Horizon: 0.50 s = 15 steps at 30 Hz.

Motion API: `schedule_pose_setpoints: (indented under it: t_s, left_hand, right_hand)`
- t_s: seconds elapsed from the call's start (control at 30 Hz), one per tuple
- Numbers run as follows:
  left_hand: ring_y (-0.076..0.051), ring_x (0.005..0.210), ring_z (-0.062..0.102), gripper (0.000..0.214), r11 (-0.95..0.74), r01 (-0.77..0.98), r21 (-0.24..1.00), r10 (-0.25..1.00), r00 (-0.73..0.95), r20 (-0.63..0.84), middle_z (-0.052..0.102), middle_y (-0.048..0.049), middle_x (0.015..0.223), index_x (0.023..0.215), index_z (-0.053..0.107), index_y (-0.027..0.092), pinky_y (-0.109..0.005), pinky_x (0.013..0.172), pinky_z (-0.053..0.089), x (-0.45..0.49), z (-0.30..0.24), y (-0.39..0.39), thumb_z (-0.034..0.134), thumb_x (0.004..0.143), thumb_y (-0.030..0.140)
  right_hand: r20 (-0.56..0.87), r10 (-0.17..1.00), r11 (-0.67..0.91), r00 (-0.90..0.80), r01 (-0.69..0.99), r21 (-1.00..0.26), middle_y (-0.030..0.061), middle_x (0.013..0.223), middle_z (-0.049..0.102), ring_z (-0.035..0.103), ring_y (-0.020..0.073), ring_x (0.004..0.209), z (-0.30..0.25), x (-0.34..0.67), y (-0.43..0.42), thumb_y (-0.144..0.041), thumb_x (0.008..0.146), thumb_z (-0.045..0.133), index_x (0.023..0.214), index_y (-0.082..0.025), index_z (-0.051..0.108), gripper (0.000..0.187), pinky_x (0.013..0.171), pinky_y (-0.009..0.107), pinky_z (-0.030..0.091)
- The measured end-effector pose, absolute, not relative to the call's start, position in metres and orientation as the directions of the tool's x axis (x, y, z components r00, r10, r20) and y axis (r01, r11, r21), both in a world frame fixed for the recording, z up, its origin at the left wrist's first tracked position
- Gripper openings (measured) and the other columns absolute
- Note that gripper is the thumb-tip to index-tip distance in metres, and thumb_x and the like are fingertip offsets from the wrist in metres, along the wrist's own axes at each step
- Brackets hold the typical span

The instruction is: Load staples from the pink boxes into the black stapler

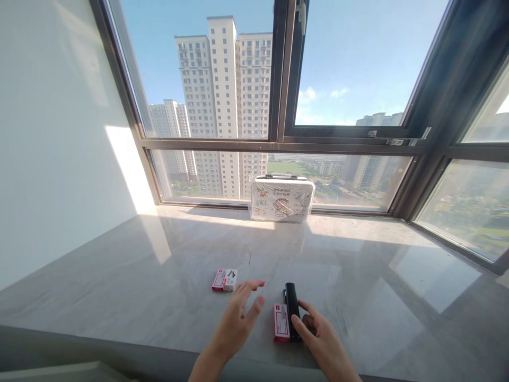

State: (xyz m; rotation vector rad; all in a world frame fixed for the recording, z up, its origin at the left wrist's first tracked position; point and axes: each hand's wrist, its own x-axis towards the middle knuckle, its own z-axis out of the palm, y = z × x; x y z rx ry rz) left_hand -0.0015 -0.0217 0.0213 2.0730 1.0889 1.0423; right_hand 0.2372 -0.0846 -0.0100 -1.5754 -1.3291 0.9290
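Observation:
A black stapler (292,302) lies lengthwise on the marble sill. My right hand (320,337) is at its right side, thumb on the stapler and index finger against its edge, the other fingers curled under and partly hidden. Close along the stapler's left side is a red and white staple box (281,322). My left hand (238,318) hovers to the left with its fingers apart and nothing in it. Just beyond that hand, a red and white box (218,279) lies side by side with a white box (230,279) that bears a stapler picture.
A plastic-wrapped white case (282,200) with cartoon prints and a handle stands upright against the window. The marble sill (178,313) ends at a front edge near me. A white wall (59,159) bounds the left, and dark window frames (278,144) the back and right.

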Motion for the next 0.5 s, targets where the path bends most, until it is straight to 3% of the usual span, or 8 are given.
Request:
schedule_pose_setpoints:
  t_s: [0.07,0.13,0.23,0.3,0.4,0.5]
  left_hand:
    - [-0.024,0.118,0.057,0.038,-0.447,0.512,0.733,0.886,0.143,0.441,0.063,-0.0075,0.128,0.129,0.061,0.026,-0.039,0.102,0.046,-0.032,0.017,-0.001,0.035,0.102,0.033]
    - [-0.025,0.116,0.058,0.038,-0.361,0.676,0.642,0.883,0.027,0.468,0.065,-0.0066,0.124,0.128,0.063,0.026,-0.044,0.104,0.045,-0.065,0.005,0.017,0.042,0.097,0.027]
    - [-0.028,0.128,0.050,0.040,-0.333,0.817,0.470,0.888,0.105,0.447,0.057,-0.0027,0.139,0.130,0.064,0.034,-0.049,0.110,0.040,-0.106,-0.016,0.024,0.054,0.091,0.030]
    - [-0.029,0.135,0.045,0.035,-0.348,0.834,0.428,0.894,0.157,0.420,0.051,-0.0005,0.147,0.124,0.067,0.037,-0.050,0.112,0.039,-0.122,-0.027,0.015,0.060,0.089,0.036]
    - [-0.031,0.139,0.041,0.025,-0.377,0.800,0.466,0.905,0.212,0.368,0.048,-0.0013,0.151,0.108,0.073,0.033,-0.050,0.113,0.038,-0.128,-0.031,-0.009,0.068,0.085,0.043]
    - [-0.029,0.133,0.049,0.022,-0.416,0.716,0.560,0.908,0.295,0.298,0.058,-0.0039,0.141,0.100,0.071,0.029,-0.045,0.110,0.043,-0.116,-0.021,-0.029,0.073,0.082,0.041]
  right_hand:
    - [-0.015,0.987,-0.071,0.160,0.349,-0.934,-0.0040,0.059,0.049,0.050,0.0161,0.058,-0.009,0.237,-0.086,-0.066,0.082,0.059,0.132,-0.014,0.061,0.072,0.056,0.026,0.039]
    - [-0.011,0.985,-0.070,0.171,0.344,-0.936,-0.0043,0.059,0.048,0.049,0.0158,0.058,-0.009,0.236,-0.087,-0.066,0.082,0.060,0.132,-0.014,0.061,0.072,0.055,0.026,0.038]
    - [-0.006,0.983,-0.069,0.183,0.339,-0.938,-0.0045,0.059,0.047,0.048,0.0157,0.057,-0.009,0.236,-0.087,-0.065,0.082,0.060,0.131,-0.014,0.062,0.071,0.054,0.026,0.037]
    - [-0.007,0.984,-0.067,0.179,0.333,-0.940,-0.0043,0.059,0.047,0.048,0.0159,0.057,-0.009,0.236,-0.087,-0.065,0.082,0.060,0.130,-0.015,0.063,0.070,0.055,0.026,0.037]
    - [-0.011,0.986,-0.066,0.169,0.324,-0.944,-0.0039,0.060,0.048,0.050,0.0163,0.058,-0.008,0.236,-0.087,-0.064,0.082,0.061,0.129,-0.015,0.063,0.069,0.056,0.026,0.039]
    - [-0.012,0.987,-0.064,0.161,0.323,-0.944,-0.0040,0.060,0.048,0.050,0.0163,0.058,-0.005,0.236,-0.088,-0.064,0.081,0.061,0.129,-0.014,0.064,0.069,0.056,0.027,0.039]
